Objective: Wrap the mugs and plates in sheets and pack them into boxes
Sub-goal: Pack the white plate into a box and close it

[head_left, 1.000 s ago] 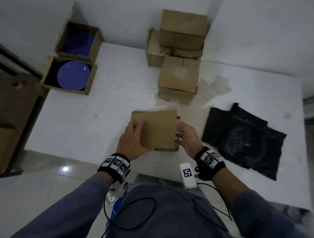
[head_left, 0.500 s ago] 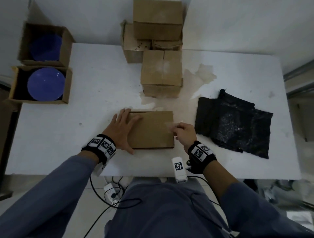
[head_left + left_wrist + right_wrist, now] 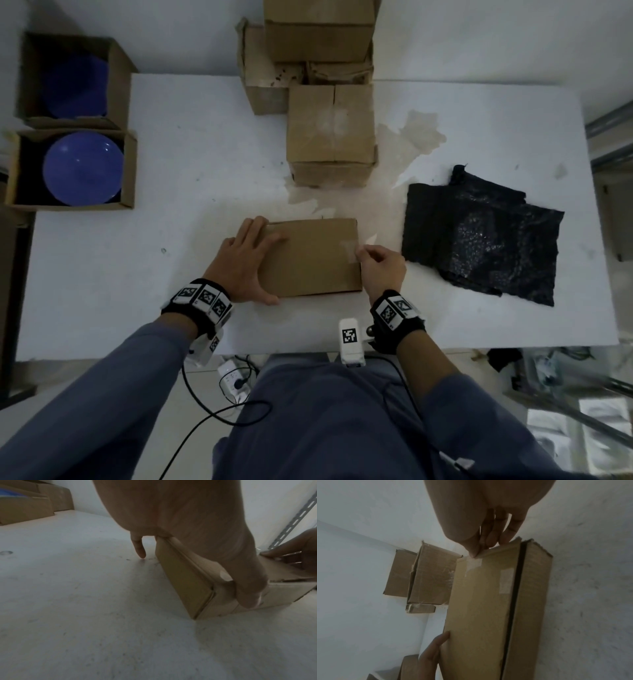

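A flat closed cardboard box [image 3: 311, 260] lies on the white table [image 3: 120, 281] right in front of me. My left hand [image 3: 246, 260] rests on its left end, fingers straight across the top and thumb [image 3: 248, 596] against the near side. My right hand [image 3: 378, 262] is at the right end, where its fingertips [image 3: 488, 545] pinch a strip of clear tape [image 3: 352, 248] at the top edge. Black bubble-wrap sheets [image 3: 479, 236] lie to the right. A blue plate [image 3: 83, 169] sits in an open box at the far left. No mug is in view.
A second open box [image 3: 73, 80] with something blue stands behind the plate box, off the table's left edge. Closed cardboard boxes [image 3: 330, 133] stand and stack at the back centre. A peeled brownish patch [image 3: 411, 137] marks the tabletop. Cables and a power strip [image 3: 234, 380] lie below the near edge.
The box, held between both hands a second ago, now lies flat. My left hand has spread over its left end and my right hand has gone to the tape at the right edge.
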{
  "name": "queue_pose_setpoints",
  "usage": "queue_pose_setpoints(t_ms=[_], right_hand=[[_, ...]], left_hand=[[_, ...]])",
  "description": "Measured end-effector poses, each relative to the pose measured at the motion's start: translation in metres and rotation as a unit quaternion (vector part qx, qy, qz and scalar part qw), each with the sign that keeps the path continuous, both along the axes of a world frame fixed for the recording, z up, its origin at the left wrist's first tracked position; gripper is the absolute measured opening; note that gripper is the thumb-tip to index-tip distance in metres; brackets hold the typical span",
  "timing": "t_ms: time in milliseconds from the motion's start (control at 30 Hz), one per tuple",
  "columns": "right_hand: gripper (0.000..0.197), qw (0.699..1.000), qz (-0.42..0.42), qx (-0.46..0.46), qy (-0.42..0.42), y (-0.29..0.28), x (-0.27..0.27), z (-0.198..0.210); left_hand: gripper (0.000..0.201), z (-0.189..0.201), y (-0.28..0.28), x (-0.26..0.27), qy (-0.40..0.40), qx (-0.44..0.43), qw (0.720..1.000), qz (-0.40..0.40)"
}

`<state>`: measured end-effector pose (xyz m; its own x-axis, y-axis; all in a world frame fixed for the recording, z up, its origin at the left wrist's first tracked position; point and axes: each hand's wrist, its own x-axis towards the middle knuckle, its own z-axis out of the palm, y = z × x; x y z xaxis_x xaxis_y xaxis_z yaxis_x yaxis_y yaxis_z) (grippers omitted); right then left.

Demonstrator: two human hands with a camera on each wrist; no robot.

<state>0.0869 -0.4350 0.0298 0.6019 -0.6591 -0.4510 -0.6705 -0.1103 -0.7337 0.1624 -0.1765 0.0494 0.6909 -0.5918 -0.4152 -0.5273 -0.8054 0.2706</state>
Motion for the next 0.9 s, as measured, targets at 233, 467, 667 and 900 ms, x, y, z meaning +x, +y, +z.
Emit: queue_pose_setpoints(t_ms=[233, 467, 667, 900], right_hand=[[0.013, 0.998, -0.048, -0.012, -0.027, 0.009, -0.004, -0.006], [0.007, 0.972, -0.118, 0.19, -0.065, 0.004, -0.005, -0.009], [0.005, 0.938, -0.152, 0.306, -0.063, -0.008, -0.004, -0.008], [0.008, 0.962, -0.057, 0.265, -0.021, -0.023, 0.001, -0.004]], left_hand=[[0.127, -0.003, 0.001, 0.002, 0.012, -0.015, 1.0, 0.006], [0.126, -0.005, 0.001, 0.002, 0.012, -0.02, 1.0, 0.008], [0.126, -0.005, 0.001, 0.001, 0.012, -0.024, 1.0, 0.011], [0.127, -0.006, 0.002, 0.0, 0.019, -0.022, 0.999, 0.018]])
